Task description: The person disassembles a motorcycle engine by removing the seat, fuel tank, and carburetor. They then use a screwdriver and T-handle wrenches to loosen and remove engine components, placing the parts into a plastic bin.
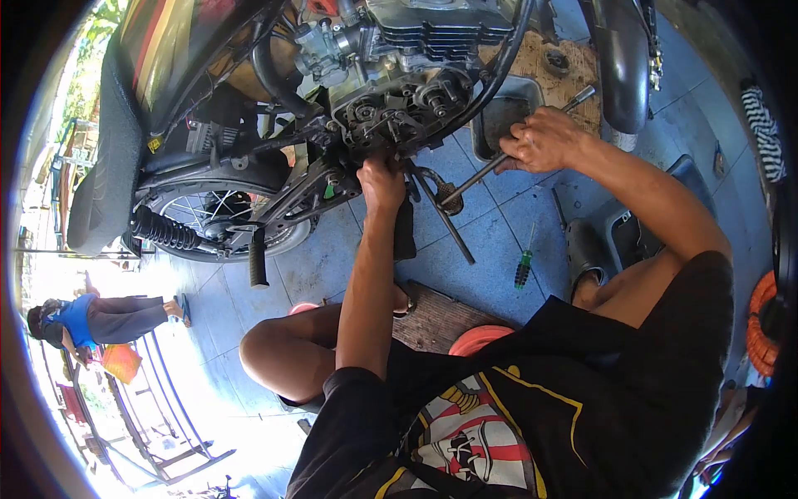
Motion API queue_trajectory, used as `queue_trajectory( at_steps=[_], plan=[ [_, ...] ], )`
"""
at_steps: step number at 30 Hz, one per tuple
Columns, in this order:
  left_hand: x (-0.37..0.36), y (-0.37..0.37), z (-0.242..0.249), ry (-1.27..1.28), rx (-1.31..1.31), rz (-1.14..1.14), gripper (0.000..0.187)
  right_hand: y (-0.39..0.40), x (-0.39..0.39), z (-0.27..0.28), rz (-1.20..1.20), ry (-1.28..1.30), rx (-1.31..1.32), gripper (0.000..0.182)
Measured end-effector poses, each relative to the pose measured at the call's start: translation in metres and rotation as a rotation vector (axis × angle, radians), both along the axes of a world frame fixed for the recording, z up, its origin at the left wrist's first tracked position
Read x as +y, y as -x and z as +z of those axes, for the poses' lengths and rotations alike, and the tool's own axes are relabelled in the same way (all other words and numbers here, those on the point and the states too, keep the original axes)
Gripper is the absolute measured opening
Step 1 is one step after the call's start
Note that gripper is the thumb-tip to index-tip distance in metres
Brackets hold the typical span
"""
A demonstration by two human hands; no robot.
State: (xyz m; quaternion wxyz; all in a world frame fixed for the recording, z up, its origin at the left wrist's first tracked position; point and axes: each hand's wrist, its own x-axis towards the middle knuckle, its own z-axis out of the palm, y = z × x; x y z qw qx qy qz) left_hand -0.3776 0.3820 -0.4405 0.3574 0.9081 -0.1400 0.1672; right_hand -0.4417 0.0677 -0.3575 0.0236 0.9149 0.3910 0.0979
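Note:
My right hand (542, 141) is closed around the long shaft of a T-handle socket wrench (478, 180). Its socket end points up and right, and its crossbar slants down beside a foot pedal (450, 198). Just under the motorcycle engine (399, 108), my left hand (381, 185) is closed at the lower edge of the engine case. Its fingertips are partly hidden, and what they grip cannot be made out. The engine's side is uncovered, showing its inner parts.
A grey drain tray (480, 137) and a stained wooden board (582, 60) lie right of the engine. A green-handled screwdriver (524, 268) rests on blue tiles. The rear wheel (208, 208) and kickstand-side footrest (258, 259) are at left. Another person (100, 320) is farther left.

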Motion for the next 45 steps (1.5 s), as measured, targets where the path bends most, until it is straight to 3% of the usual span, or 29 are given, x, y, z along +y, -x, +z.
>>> queue_trajectory(
  at_steps=[13, 15, 25, 28, 31, 34, 35, 36, 38, 42, 45],
  plan=[
    [-0.003, -0.002, 0.004, -0.055, 0.042, 0.040, 0.024, -0.010, 0.004, 0.000, -0.105, 0.082, 0.102, 0.036],
    [-0.004, -0.001, 0.004, -0.039, -0.020, 0.019, 0.022, -0.007, 0.006, 0.003, -0.145, 0.096, 0.067, 0.049],
    [-0.007, 0.002, 0.012, -0.102, -0.035, 0.006, 0.021, -0.013, 0.010, 0.003, -0.194, 0.115, 0.216, 0.055],
    [-0.010, 0.002, 0.015, -0.087, 0.037, 0.008, 0.020, -0.015, 0.008, 0.001, -0.174, 0.053, 0.105, 0.049],
    [-0.007, 0.000, 0.007, -0.114, -0.054, 0.006, 0.017, -0.013, 0.011, -0.004, -0.071, 0.047, -0.005, 0.049],
    [-0.004, -0.001, 0.010, -0.085, -0.050, -0.112, 0.018, -0.018, 0.003, -0.012, -0.004, 0.036, -0.217, 0.047],
    [-0.002, -0.002, 0.008, -0.112, -0.060, -0.086, 0.020, -0.005, 0.010, 0.016, -0.090, 0.096, 0.019, 0.056],
    [-0.002, -0.006, 0.005, -0.129, -0.049, -0.103, 0.020, -0.007, 0.009, 0.010, -0.105, 0.078, 0.033, 0.056],
    [0.000, -0.012, 0.000, -0.166, 0.000, -0.024, 0.020, -0.011, 0.004, -0.001, -0.006, 0.113, -0.123, 0.057],
    [-0.002, -0.005, 0.009, -0.207, -0.109, -0.110, 0.021, -0.001, 0.002, 0.013, -0.026, 0.205, -0.093, 0.059],
    [-0.002, -0.007, 0.008, -0.188, -0.056, -0.145, 0.019, -0.005, -0.003, 0.011, 0.001, 0.098, -0.197, 0.059]
  ],
)
